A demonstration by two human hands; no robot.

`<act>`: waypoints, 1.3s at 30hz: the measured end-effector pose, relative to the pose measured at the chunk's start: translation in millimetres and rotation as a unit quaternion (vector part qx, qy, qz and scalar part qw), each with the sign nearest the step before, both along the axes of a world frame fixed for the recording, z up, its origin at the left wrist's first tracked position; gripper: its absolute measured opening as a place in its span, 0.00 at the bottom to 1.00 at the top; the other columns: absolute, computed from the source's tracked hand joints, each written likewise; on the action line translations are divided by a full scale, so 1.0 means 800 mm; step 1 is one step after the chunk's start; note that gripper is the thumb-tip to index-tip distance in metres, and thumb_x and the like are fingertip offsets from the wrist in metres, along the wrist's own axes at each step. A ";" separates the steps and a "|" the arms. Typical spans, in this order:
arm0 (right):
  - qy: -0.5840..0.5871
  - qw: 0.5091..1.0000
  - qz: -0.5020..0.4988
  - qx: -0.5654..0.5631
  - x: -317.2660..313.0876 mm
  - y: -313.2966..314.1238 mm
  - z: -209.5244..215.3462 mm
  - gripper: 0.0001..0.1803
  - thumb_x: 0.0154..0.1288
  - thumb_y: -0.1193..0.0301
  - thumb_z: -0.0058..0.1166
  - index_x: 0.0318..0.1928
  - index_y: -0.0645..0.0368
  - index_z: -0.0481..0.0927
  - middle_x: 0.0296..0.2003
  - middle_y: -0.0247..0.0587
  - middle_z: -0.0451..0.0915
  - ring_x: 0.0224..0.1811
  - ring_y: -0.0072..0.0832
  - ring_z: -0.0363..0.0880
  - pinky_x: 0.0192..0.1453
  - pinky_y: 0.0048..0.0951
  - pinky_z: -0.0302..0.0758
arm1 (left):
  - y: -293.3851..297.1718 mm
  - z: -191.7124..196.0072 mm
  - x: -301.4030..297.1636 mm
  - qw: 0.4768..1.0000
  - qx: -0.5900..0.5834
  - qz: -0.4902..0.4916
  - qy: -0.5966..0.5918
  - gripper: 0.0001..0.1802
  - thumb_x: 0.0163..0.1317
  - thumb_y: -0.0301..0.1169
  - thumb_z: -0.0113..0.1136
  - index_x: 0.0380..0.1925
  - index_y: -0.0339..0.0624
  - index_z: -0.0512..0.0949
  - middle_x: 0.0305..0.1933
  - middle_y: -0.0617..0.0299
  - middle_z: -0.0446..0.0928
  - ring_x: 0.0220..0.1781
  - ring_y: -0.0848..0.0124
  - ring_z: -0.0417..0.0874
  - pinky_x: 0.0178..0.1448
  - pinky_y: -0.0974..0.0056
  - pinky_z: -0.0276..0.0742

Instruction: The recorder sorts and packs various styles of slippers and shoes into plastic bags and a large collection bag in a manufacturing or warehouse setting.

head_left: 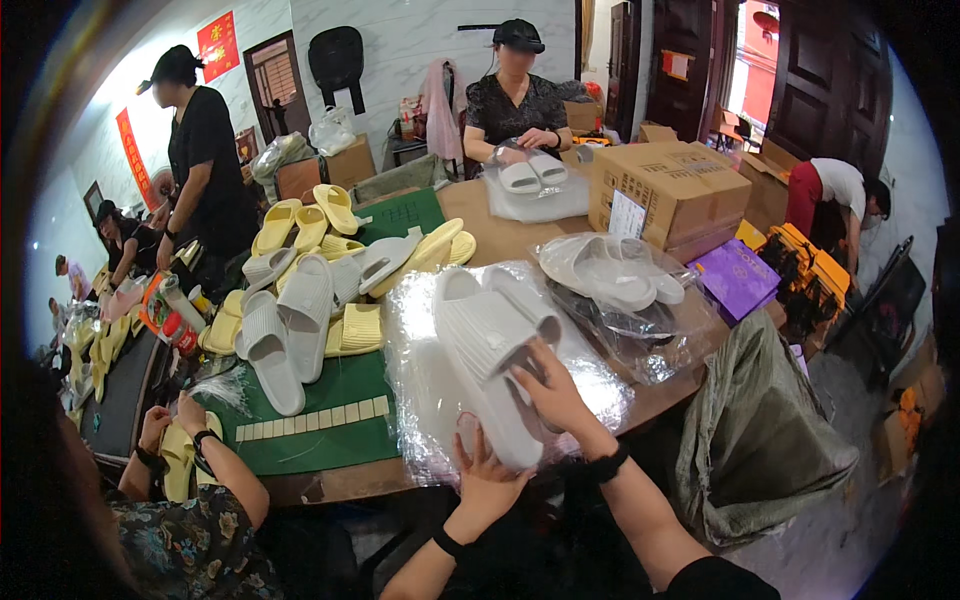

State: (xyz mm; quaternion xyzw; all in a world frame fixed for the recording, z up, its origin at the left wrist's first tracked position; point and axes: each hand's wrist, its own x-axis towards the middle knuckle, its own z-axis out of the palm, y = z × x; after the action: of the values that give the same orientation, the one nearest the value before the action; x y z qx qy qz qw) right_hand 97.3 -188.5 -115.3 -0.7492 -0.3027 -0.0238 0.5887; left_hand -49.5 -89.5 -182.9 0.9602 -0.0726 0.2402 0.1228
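I see both hands gripping two white slippers (492, 345) on clear plastic bags (420, 400): left hand (487, 478) at the heel, right hand (552, 392) on the side.

Bright even indoor light, daylight from doorway (752, 60) far beyond the grip, strong glare on clear plastic wrap (420, 380) beside the grip, soft shadows under counter (330, 480), heavy fisheye bending, black vignette corners, blurred rim.
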 end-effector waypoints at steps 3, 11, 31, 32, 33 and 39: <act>0.022 0.998 0.036 0.038 -0.027 -0.050 0.013 0.32 0.61 0.69 0.55 0.62 0.71 0.61 0.64 0.58 0.61 0.69 0.41 0.55 0.70 0.35 0.52 | 0.005 0.010 0.006 0.992 0.100 0.070 0.028 0.26 0.51 0.47 0.60 0.52 0.56 0.75 0.59 0.58 0.69 0.71 0.46 0.50 0.67 0.33 0.37; 0.124 0.935 0.332 -0.017 -0.107 -0.129 0.023 0.34 0.57 0.69 0.59 0.63 0.65 0.64 0.64 0.50 0.62 0.67 0.39 0.58 0.70 0.36 0.52 | 0.039 0.013 0.012 0.998 0.060 0.017 0.032 0.30 0.53 0.52 0.54 0.56 0.58 0.73 0.61 0.56 0.68 0.66 0.44 0.59 0.64 0.36 0.47; 0.109 0.891 0.441 -0.014 -0.133 -0.168 0.000 0.35 0.57 0.67 0.61 0.64 0.62 0.64 0.65 0.49 0.60 0.69 0.42 0.52 0.71 0.41 0.47 | 0.099 0.019 0.046 0.995 -0.048 -0.052 0.065 0.25 0.51 0.34 0.57 0.53 0.48 0.73 0.58 0.56 0.71 0.48 0.54 0.71 0.48 0.58 0.69; 0.115 0.888 0.446 -0.006 -0.134 -0.167 -0.001 0.34 0.57 0.67 0.61 0.63 0.62 0.64 0.65 0.50 0.60 0.69 0.42 0.52 0.71 0.42 0.47 | 0.103 0.015 0.051 0.997 -0.028 -0.060 0.047 0.22 0.52 0.32 0.57 0.51 0.47 0.74 0.56 0.55 0.72 0.47 0.54 0.72 0.47 0.60 0.70; 0.120 0.885 0.450 0.003 -0.134 -0.167 -0.002 0.34 0.57 0.67 0.60 0.63 0.62 0.65 0.65 0.50 0.60 0.69 0.41 0.52 0.71 0.42 0.46 | 0.106 0.011 0.056 0.997 -0.007 -0.067 0.028 0.19 0.53 0.30 0.57 0.48 0.45 0.76 0.55 0.55 0.74 0.45 0.54 0.72 0.46 0.61 0.71; 0.179 0.914 0.362 -0.034 -0.144 -0.158 0.015 0.23 0.62 0.68 0.54 0.58 0.62 0.71 0.61 0.50 0.67 0.62 0.39 0.66 0.65 0.35 0.61 | 0.108 0.003 0.070 0.941 -0.291 0.030 0.167 0.11 0.57 0.30 0.57 0.39 0.44 0.81 0.54 0.57 0.76 0.47 0.57 0.73 0.49 0.58 0.69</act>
State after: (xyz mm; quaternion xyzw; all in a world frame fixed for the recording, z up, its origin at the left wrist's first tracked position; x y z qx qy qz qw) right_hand -18.1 -315.1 -103.2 -0.5990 -0.4434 0.3361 0.5759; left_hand 6.4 -2.8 -180.5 0.9106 0.0508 0.0903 0.4001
